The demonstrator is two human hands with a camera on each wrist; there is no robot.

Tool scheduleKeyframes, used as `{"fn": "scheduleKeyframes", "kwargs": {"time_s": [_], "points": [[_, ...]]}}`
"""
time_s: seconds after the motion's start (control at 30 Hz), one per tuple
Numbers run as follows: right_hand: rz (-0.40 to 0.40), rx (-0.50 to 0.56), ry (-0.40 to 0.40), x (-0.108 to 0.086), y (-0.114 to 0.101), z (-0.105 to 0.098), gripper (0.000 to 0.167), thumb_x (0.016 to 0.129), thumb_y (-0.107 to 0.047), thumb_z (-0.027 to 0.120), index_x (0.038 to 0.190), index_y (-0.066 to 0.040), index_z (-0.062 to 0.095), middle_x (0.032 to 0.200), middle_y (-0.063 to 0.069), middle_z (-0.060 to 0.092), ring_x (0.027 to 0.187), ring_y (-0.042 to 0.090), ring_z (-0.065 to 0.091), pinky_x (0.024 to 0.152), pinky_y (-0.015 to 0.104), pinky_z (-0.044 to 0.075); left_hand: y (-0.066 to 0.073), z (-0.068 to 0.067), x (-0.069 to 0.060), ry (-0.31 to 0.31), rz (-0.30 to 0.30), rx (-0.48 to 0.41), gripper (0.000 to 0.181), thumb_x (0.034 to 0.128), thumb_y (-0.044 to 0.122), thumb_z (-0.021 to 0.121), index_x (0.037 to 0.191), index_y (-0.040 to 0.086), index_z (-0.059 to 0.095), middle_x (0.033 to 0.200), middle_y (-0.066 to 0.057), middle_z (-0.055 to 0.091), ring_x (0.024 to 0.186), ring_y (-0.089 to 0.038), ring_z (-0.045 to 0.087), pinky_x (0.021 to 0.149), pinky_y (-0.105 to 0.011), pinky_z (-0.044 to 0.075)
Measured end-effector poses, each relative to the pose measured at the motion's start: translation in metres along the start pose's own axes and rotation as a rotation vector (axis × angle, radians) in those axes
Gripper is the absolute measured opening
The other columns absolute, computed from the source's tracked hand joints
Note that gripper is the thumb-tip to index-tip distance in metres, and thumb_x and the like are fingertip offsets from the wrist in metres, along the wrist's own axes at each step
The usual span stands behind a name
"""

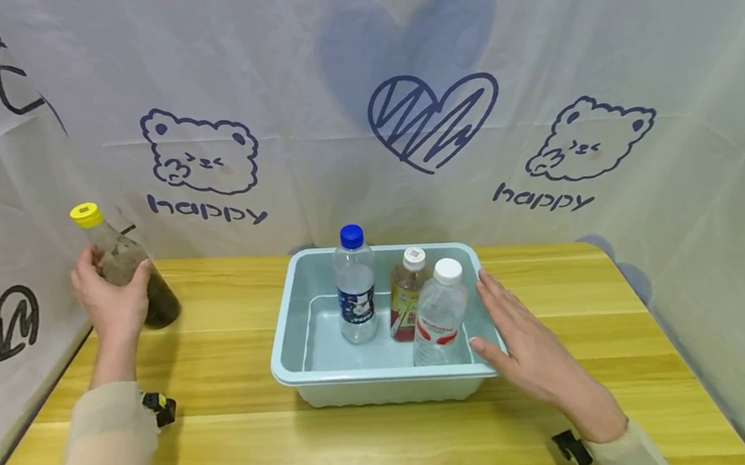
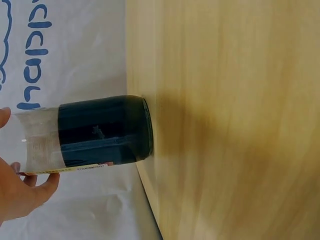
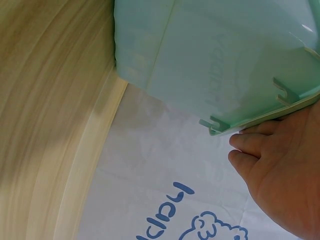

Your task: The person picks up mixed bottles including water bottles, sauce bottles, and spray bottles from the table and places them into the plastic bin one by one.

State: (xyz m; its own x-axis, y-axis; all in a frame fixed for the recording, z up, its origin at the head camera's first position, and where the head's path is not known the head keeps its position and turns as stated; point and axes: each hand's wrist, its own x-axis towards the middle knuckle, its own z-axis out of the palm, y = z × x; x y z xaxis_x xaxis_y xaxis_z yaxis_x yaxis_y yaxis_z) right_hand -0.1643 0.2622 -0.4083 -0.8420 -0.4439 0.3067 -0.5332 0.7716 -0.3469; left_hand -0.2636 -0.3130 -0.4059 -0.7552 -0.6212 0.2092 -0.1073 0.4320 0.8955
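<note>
At the left of the head view my left hand (image 1: 113, 294) grips a clear bottle (image 1: 159, 296) with a yellow cap and dark liquid in its lower part. Fingers and thumb wrap its middle. In the left wrist view the bottle's base (image 2: 142, 127) meets the table or lies very close to it; I cannot tell which. My right hand (image 1: 527, 345) rests against the right rim of a light blue plastic basin (image 1: 320, 380), its fingers straight. Inside the basin stand a blue-capped bottle (image 1: 354, 272), a white-capped bottle with a yellow label (image 1: 403, 301) and a clear white-capped bottle (image 1: 440, 312).
The basin stands on a wood-grain table (image 1: 246, 458). A white printed cloth (image 1: 300, 58) hangs behind the table and along both sides. The left cloth is close to the left hand and its bottle.
</note>
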Motion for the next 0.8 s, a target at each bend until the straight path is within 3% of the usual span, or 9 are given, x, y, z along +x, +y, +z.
{"fn": "scheduleKeyframes", "kwargs": {"time_s": [0.43, 0.8], "points": [[-0.002, 0.005, 0.003, 0.0, 0.0, 0.0, 0.079, 0.106, -0.039, 0.055, 0.163, 0.004, 0.02, 0.173, 0.014, 0.009, 0.158, 0.038, 0.018, 0.125, 0.058, 0.023, -0.003, -0.001, -0.001, 0.02, 0.005, -0.052, 0.078, 0.097, 0.034, 0.072, 0.163, 0.028, 0.03, 0.161, -0.005, 0.032, 0.146, -0.018, 0.033, 0.124, -0.033, 0.028], [-0.009, -0.003, 0.009, 0.0, 0.0, 0.0, 0.079, 0.106, -0.039, 0.055, 0.163, 0.004, 0.02, 0.173, 0.015, 0.01, 0.157, 0.04, 0.02, 0.124, 0.06, 0.025, -0.003, -0.003, -0.021, 0.096, 0.053, -0.118, 0.076, 0.094, 0.025, 0.077, 0.159, 0.026, 0.039, 0.155, 0.0, 0.041, 0.138, -0.013, 0.037, 0.119, -0.029, 0.032]]}}
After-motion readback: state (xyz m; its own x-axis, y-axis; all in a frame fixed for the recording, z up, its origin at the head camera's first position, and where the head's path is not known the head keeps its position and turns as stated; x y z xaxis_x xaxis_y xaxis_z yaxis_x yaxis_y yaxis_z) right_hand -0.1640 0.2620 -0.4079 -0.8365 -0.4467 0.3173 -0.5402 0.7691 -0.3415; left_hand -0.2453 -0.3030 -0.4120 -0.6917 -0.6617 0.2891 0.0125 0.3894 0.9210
